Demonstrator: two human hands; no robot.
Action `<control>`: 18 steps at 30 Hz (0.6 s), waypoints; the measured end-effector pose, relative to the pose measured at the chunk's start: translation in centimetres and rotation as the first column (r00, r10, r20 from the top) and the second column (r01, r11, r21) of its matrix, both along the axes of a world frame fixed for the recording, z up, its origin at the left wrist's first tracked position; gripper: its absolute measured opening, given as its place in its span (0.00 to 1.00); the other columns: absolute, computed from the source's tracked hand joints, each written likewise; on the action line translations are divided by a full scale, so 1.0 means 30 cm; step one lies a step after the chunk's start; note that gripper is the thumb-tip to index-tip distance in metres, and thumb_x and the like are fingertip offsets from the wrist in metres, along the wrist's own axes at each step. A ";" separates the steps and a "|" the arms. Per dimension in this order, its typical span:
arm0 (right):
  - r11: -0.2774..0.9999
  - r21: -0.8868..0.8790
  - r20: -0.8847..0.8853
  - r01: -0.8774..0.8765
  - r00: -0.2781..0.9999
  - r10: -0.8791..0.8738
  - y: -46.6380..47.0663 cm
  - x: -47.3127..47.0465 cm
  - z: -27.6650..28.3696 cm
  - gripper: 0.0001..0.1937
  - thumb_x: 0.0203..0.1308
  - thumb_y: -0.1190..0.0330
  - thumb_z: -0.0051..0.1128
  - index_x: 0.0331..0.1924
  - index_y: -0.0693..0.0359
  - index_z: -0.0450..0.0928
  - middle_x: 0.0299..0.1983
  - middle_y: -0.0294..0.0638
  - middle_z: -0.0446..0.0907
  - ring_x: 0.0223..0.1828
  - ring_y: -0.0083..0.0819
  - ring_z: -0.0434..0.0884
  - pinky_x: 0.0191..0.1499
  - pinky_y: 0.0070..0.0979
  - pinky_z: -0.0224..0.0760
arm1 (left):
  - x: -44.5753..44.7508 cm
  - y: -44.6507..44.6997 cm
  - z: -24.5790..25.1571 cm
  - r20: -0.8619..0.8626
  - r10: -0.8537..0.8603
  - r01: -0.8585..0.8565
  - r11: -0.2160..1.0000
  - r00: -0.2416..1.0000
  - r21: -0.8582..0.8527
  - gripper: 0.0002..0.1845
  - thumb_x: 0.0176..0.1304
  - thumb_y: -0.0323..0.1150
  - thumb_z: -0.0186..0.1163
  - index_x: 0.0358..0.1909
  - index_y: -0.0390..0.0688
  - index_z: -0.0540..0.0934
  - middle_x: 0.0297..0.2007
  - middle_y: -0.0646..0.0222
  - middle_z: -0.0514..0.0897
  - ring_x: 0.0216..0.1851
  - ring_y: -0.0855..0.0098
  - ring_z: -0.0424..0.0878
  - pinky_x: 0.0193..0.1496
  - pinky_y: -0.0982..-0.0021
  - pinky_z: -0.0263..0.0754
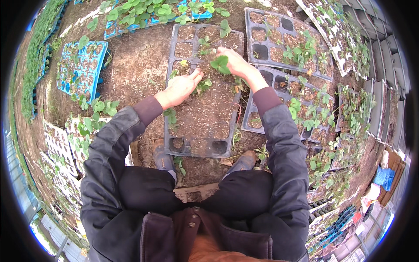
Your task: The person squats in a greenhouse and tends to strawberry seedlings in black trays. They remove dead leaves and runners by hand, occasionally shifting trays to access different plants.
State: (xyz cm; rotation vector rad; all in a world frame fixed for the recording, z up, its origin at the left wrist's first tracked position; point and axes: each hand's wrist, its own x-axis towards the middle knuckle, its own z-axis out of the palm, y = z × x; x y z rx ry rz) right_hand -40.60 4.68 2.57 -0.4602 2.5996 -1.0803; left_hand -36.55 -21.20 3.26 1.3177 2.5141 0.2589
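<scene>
Before me on the ground lies a black plastic cell tray [203,153], its middle covered with loose brown soil [203,114] flecked white. My left hand [183,85] reaches over its left half, fingers extended and close together beside small green leaves. Whether those fingers pinch anything is not visible. Farther right, my right hand [233,64] hangs above the tray with its fingers curled. A strawberry plant's leaf [220,65] shows against its palm side; the stem and grip are partly hidden. Another strawberry plant [205,46] trails across the tray's far cells. Two near corner cells are sunken.
Two more black cell trays [273,64] [255,108] with strawberry plants lie on the right. A blue cell tray [81,70] is at the left, and another blue tray [157,21] sits beyond. White trays [60,144] stand at lower left. My shoes [241,162] flank the near tray edge.
</scene>
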 end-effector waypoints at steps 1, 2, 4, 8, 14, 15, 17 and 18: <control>0.997 0.070 0.081 -0.035 0.996 0.029 0.019 -0.034 0.014 0.15 0.61 0.69 0.55 0.50 0.65 0.79 0.57 0.56 0.77 0.62 0.45 0.75 0.63 0.35 0.67 | -0.004 0.005 0.005 -0.009 -0.010 0.010 1.000 1.000 0.016 0.40 0.47 0.17 0.54 0.69 0.36 0.61 0.69 0.54 0.64 0.38 0.55 0.82 0.38 0.61 0.79; 0.994 0.064 -0.235 0.086 0.969 -0.068 0.042 -0.036 -0.023 0.14 0.59 0.69 0.58 0.48 0.67 0.79 0.49 0.51 0.81 0.52 0.40 0.81 0.58 0.32 0.72 | -0.004 0.007 0.011 -0.006 -0.002 0.002 1.000 1.000 0.018 0.39 0.46 0.16 0.54 0.67 0.35 0.63 0.68 0.54 0.66 0.38 0.56 0.83 0.37 0.61 0.78; 0.810 -0.168 0.187 0.561 0.825 -0.533 0.120 -0.074 0.043 0.14 0.59 0.67 0.61 0.47 0.64 0.79 0.42 0.48 0.84 0.43 0.36 0.83 0.48 0.32 0.76 | -0.023 0.008 0.057 0.093 0.036 -0.033 0.999 0.995 -0.039 0.35 0.49 0.16 0.53 0.65 0.35 0.66 0.69 0.55 0.65 0.41 0.57 0.84 0.41 0.62 0.80; 0.705 -0.135 0.060 0.696 0.716 -0.695 0.289 -0.092 -0.026 0.12 0.61 0.69 0.60 0.47 0.64 0.80 0.38 0.47 0.85 0.40 0.30 0.84 0.46 0.30 0.78 | -0.131 -0.019 0.096 0.189 0.215 -0.285 0.789 0.958 0.545 0.22 0.55 0.13 0.47 0.49 0.43 0.78 0.51 0.61 0.78 0.55 0.64 0.78 0.55 0.67 0.78; 0.955 0.166 -0.213 0.246 0.955 -0.209 0.087 0.042 -0.063 0.19 0.53 0.79 0.57 0.51 0.59 0.75 0.49 0.47 0.73 0.52 0.45 0.79 0.56 0.39 0.73 | -0.188 0.002 0.270 0.771 0.310 -0.815 0.382 0.556 0.435 0.22 0.58 0.18 0.49 0.47 0.53 0.83 0.39 0.74 0.86 0.18 0.89 0.68 0.15 0.83 0.62; 0.963 0.226 -0.199 0.150 0.974 -0.106 0.102 0.044 -0.092 0.17 0.54 0.79 0.54 0.50 0.58 0.76 0.47 0.48 0.72 0.50 0.48 0.79 0.55 0.40 0.73 | -0.147 0.033 0.274 0.736 0.249 -0.728 0.521 0.630 0.447 0.22 0.56 0.19 0.50 0.47 0.53 0.83 0.40 0.73 0.85 0.23 0.85 0.74 0.20 0.81 0.69; 0.952 0.115 -0.393 0.284 0.893 -0.219 0.134 0.009 -0.124 0.15 0.55 0.79 0.53 0.48 0.63 0.76 0.45 0.51 0.78 0.49 0.47 0.80 0.54 0.38 0.74 | -0.058 0.085 0.285 0.607 -0.003 -0.343 0.823 0.794 0.453 0.21 0.55 0.15 0.47 0.46 0.45 0.81 0.43 0.65 0.83 0.46 0.69 0.81 0.50 0.71 0.79; 0.898 -0.033 -0.275 0.438 0.860 -0.429 0.140 -0.008 -0.092 0.13 0.57 0.76 0.54 0.47 0.64 0.76 0.44 0.51 0.80 0.46 0.43 0.82 0.51 0.37 0.76 | -0.013 0.078 0.213 0.549 -0.126 -0.157 0.884 0.826 0.440 0.21 0.55 0.13 0.46 0.46 0.41 0.80 0.43 0.64 0.81 0.50 0.66 0.79 0.55 0.67 0.77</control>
